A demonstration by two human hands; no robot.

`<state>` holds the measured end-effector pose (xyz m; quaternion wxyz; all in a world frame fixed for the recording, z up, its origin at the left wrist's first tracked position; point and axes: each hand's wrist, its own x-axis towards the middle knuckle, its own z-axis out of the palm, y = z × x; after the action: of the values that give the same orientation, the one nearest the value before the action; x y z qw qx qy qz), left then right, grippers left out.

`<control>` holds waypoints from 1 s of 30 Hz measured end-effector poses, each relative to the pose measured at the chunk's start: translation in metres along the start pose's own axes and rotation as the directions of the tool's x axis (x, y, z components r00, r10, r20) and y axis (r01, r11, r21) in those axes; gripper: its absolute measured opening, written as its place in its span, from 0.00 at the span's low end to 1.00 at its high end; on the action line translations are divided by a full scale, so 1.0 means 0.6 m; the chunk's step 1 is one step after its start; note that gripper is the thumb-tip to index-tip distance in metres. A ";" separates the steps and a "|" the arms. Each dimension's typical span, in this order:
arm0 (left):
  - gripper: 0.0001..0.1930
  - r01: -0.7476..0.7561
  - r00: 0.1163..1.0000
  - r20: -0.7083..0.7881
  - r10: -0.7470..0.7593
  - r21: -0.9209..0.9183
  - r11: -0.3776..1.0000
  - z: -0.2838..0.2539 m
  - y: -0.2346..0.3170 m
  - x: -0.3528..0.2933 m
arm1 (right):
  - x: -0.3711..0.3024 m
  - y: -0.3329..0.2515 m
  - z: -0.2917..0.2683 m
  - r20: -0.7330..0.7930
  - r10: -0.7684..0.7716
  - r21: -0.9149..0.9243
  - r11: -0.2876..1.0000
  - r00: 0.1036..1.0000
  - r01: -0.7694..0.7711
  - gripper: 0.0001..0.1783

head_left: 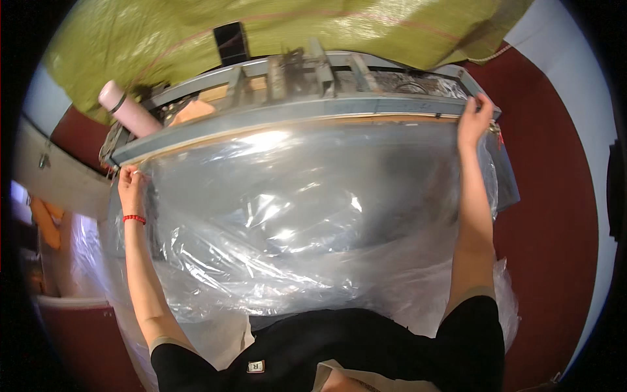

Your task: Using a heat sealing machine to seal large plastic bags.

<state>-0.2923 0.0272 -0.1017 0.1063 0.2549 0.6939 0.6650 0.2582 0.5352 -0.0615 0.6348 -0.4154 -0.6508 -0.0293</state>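
Note:
A sheet of clear, wrinkled plastic film (287,215) lies spread over a dark grey surface in front of me. Its far edge runs along a long blue-grey metal bar (294,112) with a light wooden strip beneath. My left hand (130,186), a red bead bracelet (134,219) on its wrist, pinches the film at its left edge, just below the bar's left end. At the bar's right end my right hand (475,123) reaches up with thumb and fingers apart, the fingertips at the bar. I see nothing held between them.
Behind the bar is a metal frame (317,72) with crosspieces. A pink bottle (129,110) leans at its left, near a peach-coloured piece (192,112). A dark phone (231,43) rests against yellow-green woven sheeting (339,29). Red-brown floor (545,196) lies to the right.

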 end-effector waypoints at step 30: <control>0.11 0.132 0.991 -0.009 -0.132 0.170 0.977 0.006 0.103 -0.310 | -0.118 0.171 -0.272 0.614 0.142 -0.071 0.990 0.776 -0.125 0.12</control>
<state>-0.1200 -0.0629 -0.0772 0.1289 0.2172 0.7633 0.5946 0.4379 0.4743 -0.1408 0.3820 -0.4556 -0.7909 0.1448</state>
